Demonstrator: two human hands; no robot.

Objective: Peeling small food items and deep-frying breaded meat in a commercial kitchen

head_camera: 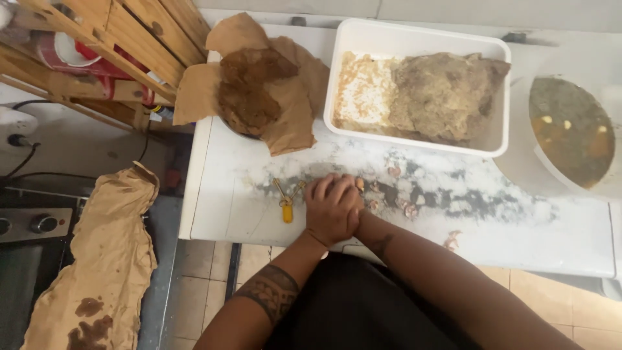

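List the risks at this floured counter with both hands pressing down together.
1. The keys with the yellow tag lie in the flour beside the left hand and right hand; they may get dusted or dirty the food.
2. The round bowl of liquid sits close to the counter's right side; a bump might spill it.
3. The small pieces near the hands might get swept off.

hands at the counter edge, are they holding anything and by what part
Cannot be told: the left hand lies over the right hand, pressed together on the white counter, hiding anything between them.
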